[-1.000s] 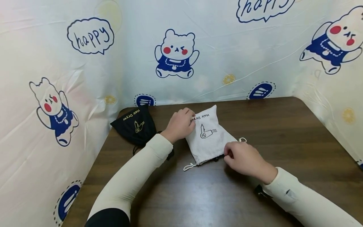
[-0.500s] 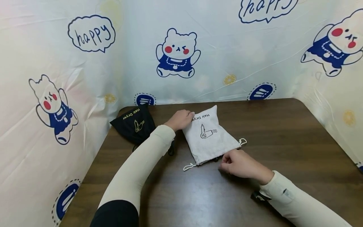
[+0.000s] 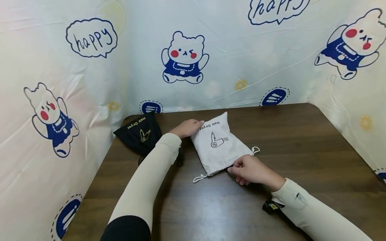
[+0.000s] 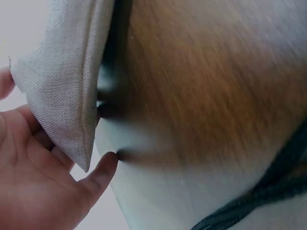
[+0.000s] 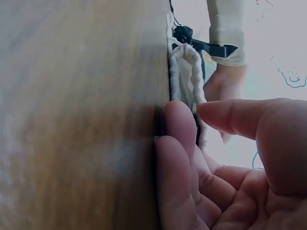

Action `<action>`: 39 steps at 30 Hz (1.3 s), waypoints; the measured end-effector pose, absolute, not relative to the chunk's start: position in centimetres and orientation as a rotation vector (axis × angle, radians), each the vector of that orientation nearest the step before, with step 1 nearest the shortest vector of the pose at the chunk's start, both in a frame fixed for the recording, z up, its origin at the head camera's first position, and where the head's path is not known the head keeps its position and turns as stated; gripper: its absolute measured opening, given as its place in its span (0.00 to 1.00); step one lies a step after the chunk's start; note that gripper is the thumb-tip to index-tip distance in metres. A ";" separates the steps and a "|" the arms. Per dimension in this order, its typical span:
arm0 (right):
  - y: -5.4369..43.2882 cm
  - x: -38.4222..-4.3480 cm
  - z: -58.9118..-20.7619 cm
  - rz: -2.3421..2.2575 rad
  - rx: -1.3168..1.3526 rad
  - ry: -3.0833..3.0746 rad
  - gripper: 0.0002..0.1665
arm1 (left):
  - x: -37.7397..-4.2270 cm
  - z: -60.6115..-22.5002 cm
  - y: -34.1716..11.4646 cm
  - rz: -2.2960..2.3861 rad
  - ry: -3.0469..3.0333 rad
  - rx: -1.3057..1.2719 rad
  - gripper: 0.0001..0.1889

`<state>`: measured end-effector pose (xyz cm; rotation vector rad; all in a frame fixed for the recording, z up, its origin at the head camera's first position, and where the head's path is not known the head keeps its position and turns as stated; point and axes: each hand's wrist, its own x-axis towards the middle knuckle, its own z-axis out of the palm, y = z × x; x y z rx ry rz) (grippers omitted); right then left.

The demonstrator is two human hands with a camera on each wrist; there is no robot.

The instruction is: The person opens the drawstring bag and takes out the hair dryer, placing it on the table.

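A white drawstring bag [image 3: 214, 147] printed "Hair Dryer" lies on the brown table, its mouth towards me. My left hand [image 3: 187, 128] holds its far left corner; in the left wrist view, the hand [image 4: 43, 177] has fingers behind the cloth corner [image 4: 72, 96]. At the bag's near edge is my right hand [image 3: 251, 170], fingers curled and thumb close to the index finger. In the right wrist view, those fingertips [image 5: 180, 115] stand at the gathered mouth [image 5: 196, 72], with something dark beside them. Whether they pinch it cannot be made out.
A black drawstring bag [image 3: 140, 134], also printed "Hair Dryer", lies at the table's far left, partly behind my left forearm. White cord loops [image 3: 199, 178] stick out at the white bag's near corners. A patterned curtain [image 3: 226, 60] stands behind the table [image 3: 301, 140].
My right hand has moved left along the white bag's near edge to its mouth. My left hand has lowered slightly and flattened at the far corner. The bag has barely moved.
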<state>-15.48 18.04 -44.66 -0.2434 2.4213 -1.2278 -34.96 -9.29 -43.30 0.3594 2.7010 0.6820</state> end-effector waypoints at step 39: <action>19.1 -16.5 -45.3 -1.420 -0.142 2.212 0.15 | -33.6 -45.4 -11.7 1.300 2.409 0.278 0.36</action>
